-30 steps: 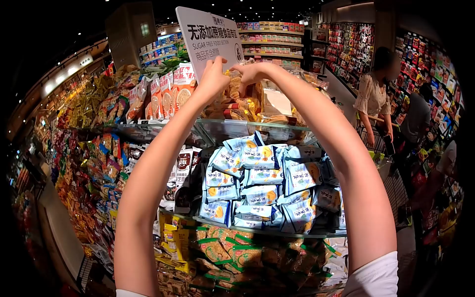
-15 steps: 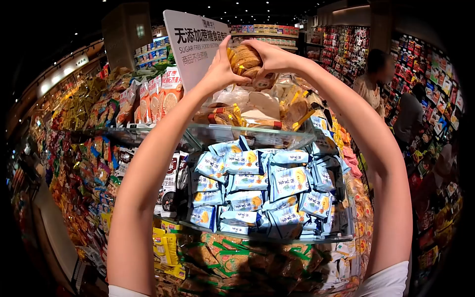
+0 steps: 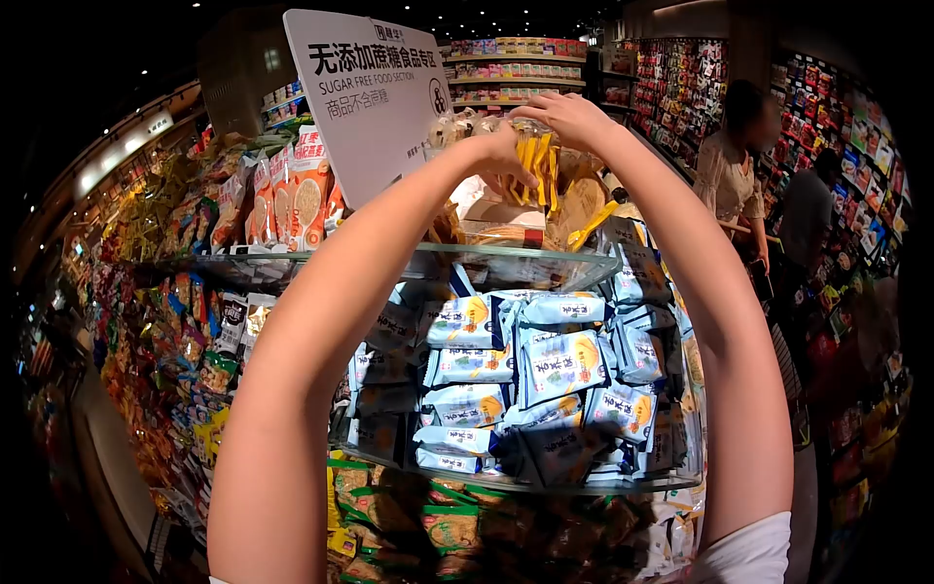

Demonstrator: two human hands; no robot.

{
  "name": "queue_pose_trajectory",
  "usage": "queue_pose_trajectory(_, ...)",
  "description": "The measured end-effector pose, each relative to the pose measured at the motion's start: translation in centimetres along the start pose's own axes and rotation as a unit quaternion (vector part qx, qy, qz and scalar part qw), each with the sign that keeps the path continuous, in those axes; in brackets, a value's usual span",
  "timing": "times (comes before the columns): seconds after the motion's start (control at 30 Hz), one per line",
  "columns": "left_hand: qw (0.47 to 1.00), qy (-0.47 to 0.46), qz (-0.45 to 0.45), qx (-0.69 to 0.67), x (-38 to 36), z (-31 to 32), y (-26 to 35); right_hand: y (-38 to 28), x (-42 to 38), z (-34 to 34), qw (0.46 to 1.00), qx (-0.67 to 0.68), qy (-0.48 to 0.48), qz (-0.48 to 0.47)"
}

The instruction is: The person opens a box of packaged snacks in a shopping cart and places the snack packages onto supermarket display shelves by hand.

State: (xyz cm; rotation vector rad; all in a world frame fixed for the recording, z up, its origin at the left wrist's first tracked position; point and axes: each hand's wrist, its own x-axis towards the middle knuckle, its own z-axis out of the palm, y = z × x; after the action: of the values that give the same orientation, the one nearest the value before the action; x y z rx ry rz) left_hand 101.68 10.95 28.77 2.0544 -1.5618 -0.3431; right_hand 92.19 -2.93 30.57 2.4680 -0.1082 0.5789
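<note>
My left hand and my right hand reach into the upper glass bin. Between them are clear bags of biscuits with yellow edges. The left fingers press against the near left side of these bags, and the right fingers curl over their top, partly hidden. More bagged round biscuits lie right beside them. White card shows inside the bin under my left hand. Below my forearms, a glass bin holds many light-blue snack packets.
A white sugar-free food sign stands left of my hands. The glass edge of the upper bin crosses in front. Orange-and-white oatmeal bags stand to the left. A person is in the aisle at right, near another person.
Both hands have lowered with the biscuit bag from in front of the sign into the upper bin. The yellow bag edges now face me. My view has shifted slightly, and the sign shows more fully.
</note>
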Motion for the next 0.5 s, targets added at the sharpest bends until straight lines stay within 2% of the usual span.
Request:
queue_pose_trajectory(0.03, 0.999, -0.033, -0.026, -0.010, 0.1, 0.3, 0.2, 0.3, -0.1, 0.1, 0.999, 0.007, -0.019, 0.039)
queue_pose_trajectory(0.07, 0.999, -0.034, -0.025, -0.011, 0.3, 0.5, 0.5, 0.4, -0.3, 0.2, 0.991, 0.083, -0.005, 0.108)
queue_pose_trajectory(0.1, 0.998, -0.040, 0.007, 0.048, 0.5, 0.7, 0.7, 0.6, -0.4, 0.4, 0.990, 0.084, -0.006, 0.109)
queue_pose_trajectory(0.13, 0.993, -0.046, 0.040, 0.106, 0.7, 0.9, 0.9, 0.8, -0.4, 0.5, 0.978, 0.142, -0.023, 0.148)
queue_pose_trajectory(0.2, 0.991, -0.048, 0.019, 0.122, 1.2, 1.1, 1.4, 1.1, -1.0, 0.3, 0.936, 0.286, -0.031, 0.203)
queue_pose_trajectory(0.23, 0.989, -0.049, -0.003, 0.137, 0.9, 1.1, 1.8, 0.4, -1.5, -0.9, 0.937, 0.284, -0.035, 0.202)
queue_pose_trajectory(0.3, 0.990, -0.052, 0.012, 0.131, 0.5, 1.3, 1.8, -1.0, -2.7, -3.0, 0.899, 0.349, -0.132, 0.229)
queue_pose_trajectory(0.33, 0.992, -0.042, 0.006, 0.120, 0.7, 1.7, 1.8, -1.0, -2.7, -3.5, 0.902, 0.330, -0.172, 0.219)
queue_pose_trajectory(0.37, 0.993, -0.033, 0.001, 0.110, 0.8, 2.1, 1.9, -0.8, -3.1, -3.4, 0.901, 0.330, -0.173, 0.220)
queue_pose_trajectory(0.43, 0.993, 0.006, 0.005, 0.117, 1.5, 2.9, 1.9, -0.5, -3.7, -3.4, 0.893, 0.385, -0.168, 0.162)
queue_pose_trajectory(0.5, 0.980, 0.048, 0.020, 0.190, 1.6, 3.4, 2.1, -0.3, -3.3, -3.2, 0.899, 0.360, -0.197, 0.155)
